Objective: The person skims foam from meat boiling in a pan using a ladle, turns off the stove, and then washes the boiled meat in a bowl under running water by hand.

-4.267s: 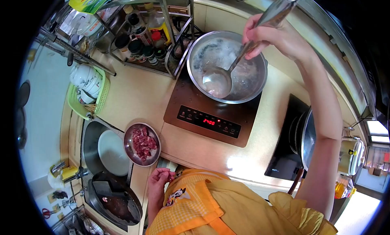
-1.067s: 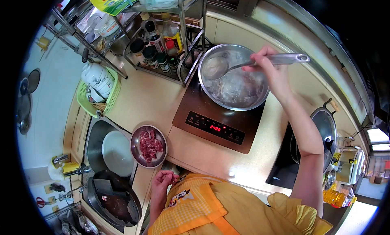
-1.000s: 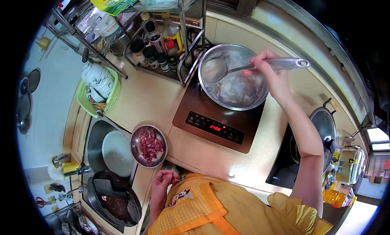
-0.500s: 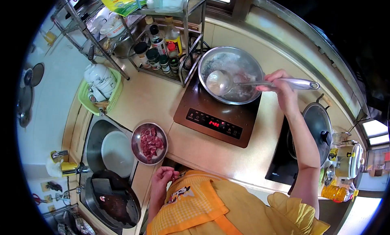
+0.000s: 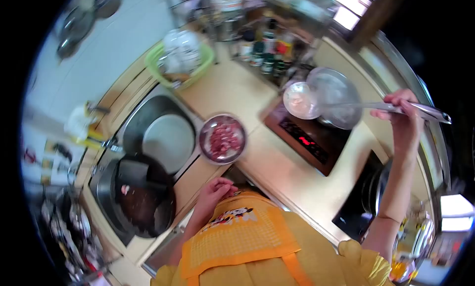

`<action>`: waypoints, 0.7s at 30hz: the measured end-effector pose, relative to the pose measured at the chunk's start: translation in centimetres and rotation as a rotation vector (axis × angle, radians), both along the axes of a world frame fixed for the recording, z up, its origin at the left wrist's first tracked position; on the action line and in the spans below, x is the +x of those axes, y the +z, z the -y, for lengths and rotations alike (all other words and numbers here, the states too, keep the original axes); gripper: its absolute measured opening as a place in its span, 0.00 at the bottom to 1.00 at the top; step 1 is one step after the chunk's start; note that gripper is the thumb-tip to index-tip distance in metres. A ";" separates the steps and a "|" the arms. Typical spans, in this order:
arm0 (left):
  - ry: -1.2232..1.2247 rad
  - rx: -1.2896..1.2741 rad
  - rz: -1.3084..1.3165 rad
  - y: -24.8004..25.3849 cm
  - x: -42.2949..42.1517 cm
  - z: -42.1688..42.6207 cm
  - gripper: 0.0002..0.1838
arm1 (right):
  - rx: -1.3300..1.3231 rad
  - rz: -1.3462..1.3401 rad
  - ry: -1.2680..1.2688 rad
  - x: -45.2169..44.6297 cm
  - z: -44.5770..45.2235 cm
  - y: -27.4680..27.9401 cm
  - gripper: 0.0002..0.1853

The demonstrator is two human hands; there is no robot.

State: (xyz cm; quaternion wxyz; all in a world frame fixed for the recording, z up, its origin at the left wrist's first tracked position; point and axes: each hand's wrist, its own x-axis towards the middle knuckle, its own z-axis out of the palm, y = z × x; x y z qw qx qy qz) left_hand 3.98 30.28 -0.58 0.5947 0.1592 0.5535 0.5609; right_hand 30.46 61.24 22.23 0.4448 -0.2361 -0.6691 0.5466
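My right hand (image 5: 403, 108) is closed around the handle of a metal ladle (image 5: 426, 111). The ladle's bowl (image 5: 302, 101) holds pale, cloudy liquid and is over the left rim of a steel pot (image 5: 341, 95). Steam or blur hides most of what is in the pot, which stands on an induction cooker (image 5: 297, 135) with lit red digits. Loosely curled in front of the orange apron, my left hand (image 5: 217, 192) shows nothing in its fingers. Just beyond it, a metal bowl (image 5: 202, 150) of raw cut meat (image 5: 224, 138) rests beside the sink.
On the left, the sink (image 5: 129, 125) contains a white basin (image 5: 168, 142) and a dark wok (image 5: 146, 207). Behind it stands a green basket (image 5: 153, 71) of white dishes. Seasoning bottles (image 5: 267, 63) are on a rack, and a second cooktop (image 5: 354, 214) is at right.
The ladle has come up out of the pot to its left rim, with liquid in its bowl. My view has turned, shifting the scene. My left hand stays by the apron.
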 end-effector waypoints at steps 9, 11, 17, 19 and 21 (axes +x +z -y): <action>0.306 0.128 0.038 -0.6 -2.3 8.7 0.07 | -0.226 0.005 0.605 -21.8 9.8 -0.6 0.14; 0.358 0.123 0.062 -0.2 -2.8 10.9 0.07 | -0.298 -0.076 0.666 -28.3 13.5 -2.2 0.13; 0.660 0.143 0.020 -0.5 -2.6 17.1 0.05 | -0.442 -0.131 1.034 -45.0 25.9 -6.2 0.09; 0.756 0.162 0.025 -1.0 -2.3 18.9 0.05 | -0.398 -0.166 1.106 -48.8 30.7 -7.5 0.08; 0.815 0.175 0.032 -1.5 -2.1 20.0 0.05 | -0.341 -0.075 1.175 -51.4 35.4 -8.9 0.07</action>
